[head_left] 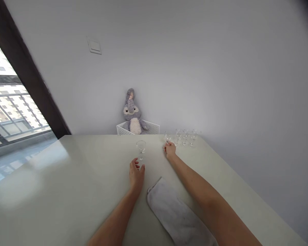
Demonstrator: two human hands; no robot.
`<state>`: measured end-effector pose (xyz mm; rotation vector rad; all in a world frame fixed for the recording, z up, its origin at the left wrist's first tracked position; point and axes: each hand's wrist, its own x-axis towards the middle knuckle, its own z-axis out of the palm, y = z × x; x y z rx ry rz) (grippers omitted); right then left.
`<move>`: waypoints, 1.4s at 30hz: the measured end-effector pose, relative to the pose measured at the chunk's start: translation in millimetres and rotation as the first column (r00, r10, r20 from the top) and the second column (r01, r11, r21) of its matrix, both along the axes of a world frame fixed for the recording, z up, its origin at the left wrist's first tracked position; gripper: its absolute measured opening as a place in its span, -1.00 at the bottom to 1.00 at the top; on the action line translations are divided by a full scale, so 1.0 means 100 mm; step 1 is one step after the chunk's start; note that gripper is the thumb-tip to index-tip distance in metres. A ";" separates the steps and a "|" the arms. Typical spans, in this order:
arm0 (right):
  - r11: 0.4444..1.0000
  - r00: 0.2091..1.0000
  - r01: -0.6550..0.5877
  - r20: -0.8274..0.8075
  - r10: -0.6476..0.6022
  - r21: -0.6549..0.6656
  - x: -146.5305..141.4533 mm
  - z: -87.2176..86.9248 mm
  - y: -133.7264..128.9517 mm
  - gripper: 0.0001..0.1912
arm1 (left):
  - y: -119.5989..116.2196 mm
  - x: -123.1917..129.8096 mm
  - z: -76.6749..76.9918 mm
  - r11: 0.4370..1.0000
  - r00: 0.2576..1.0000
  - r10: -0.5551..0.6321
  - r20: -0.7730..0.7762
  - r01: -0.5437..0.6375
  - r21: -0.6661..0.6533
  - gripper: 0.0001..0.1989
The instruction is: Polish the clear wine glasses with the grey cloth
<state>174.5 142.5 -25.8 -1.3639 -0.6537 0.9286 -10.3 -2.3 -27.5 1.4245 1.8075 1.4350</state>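
A small clear stemmed glass (141, 147) stands upright on the pale table (97, 177). Just in front of its base is my left hand (137, 173), with thumb and fingers apart and nothing between them. Farther off to the right, my right hand (170, 149) has its fingers closed around the lower part of another stemmed glass (167, 137), whose bowl shows above the fingers. Whether that glass rests on the table I cannot tell. Beside it on the right stand several similar glasses (185, 137) in a group.
A folded grey cloth (173, 212) lies between my forearms. Beyond the far table edge, a grey plush rabbit (133, 114) sits in a white perforated basket (152, 127) against the wall (195, 68). A dark-framed window (33, 58) is at the left.
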 end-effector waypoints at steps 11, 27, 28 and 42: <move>0.971 0.963 -0.226 0.167 0.212 0.071 -0.42 -0.16 -0.92 -0.85 | 0.05 -0.07 -0.02 0.999 0.993 0.013 0.116 -0.007 -0.050 -0.53; 0.951 0.931 -0.285 0.270 0.245 0.117 -0.43 -0.18 -1.05 -0.80 | 0.65 0.08 0.09 0.972 0.895 -0.093 0.436 0.176 -0.154 -0.62; 0.949 0.929 -0.291 0.273 0.251 0.117 -0.43 -0.18 -1.05 -0.80 | 0.68 0.02 0.08 0.972 0.897 -0.081 0.435 0.167 -0.163 -0.67; 0.934 0.898 -0.340 0.333 0.287 0.110 -0.47 -0.23 -1.00 -0.80 | 0.97 -1.56 0.39 0.954 0.893 0.261 0.368 -0.179 -0.242 -0.77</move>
